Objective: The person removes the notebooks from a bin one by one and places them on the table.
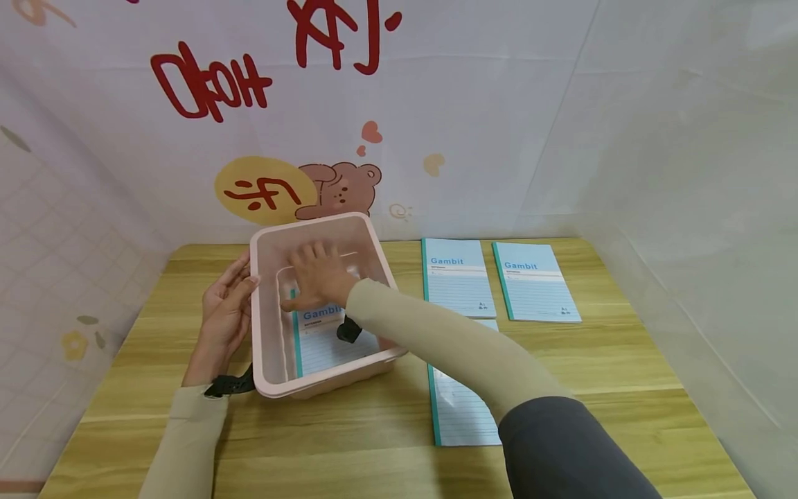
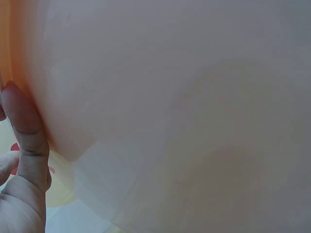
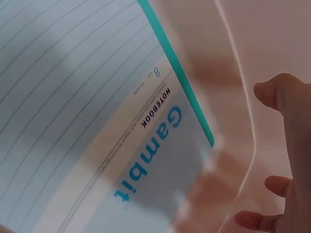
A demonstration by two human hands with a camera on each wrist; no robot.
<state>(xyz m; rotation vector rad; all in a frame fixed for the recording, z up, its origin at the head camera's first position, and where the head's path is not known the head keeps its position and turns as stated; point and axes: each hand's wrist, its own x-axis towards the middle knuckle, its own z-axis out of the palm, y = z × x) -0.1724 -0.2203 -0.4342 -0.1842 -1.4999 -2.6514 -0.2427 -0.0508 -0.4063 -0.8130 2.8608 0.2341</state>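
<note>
A pale pink plastic storage box (image 1: pixel 267 346) appears tilted on the left side of the table. My left hand (image 1: pixel 226 308) grips its left edge, the thumb at the rim; the left wrist view shows that hand (image 2: pixel 26 155) against the outer wall. Inside the box, my right hand (image 1: pixel 321 277) spreads its fingers over the far part, holding nothing. Below it a blue Gambit notebook (image 1: pixel 330 346) with a green spine lies on the box bottom. In the right wrist view, the notebook's cover (image 3: pixel 97 121) faces up, with my right hand's fingers (image 3: pixel 299 145) beside it near the wall.
To the right, two matching notebooks (image 1: pixel 458 277) (image 1: pixel 537 283) lie on the wood-grain table (image 1: pixel 598 388). A third notebook (image 1: pixel 461 409) is nearer, partly covered by my right sleeve. A white printed curtain (image 1: pixel 486 125) hangs behind the table.
</note>
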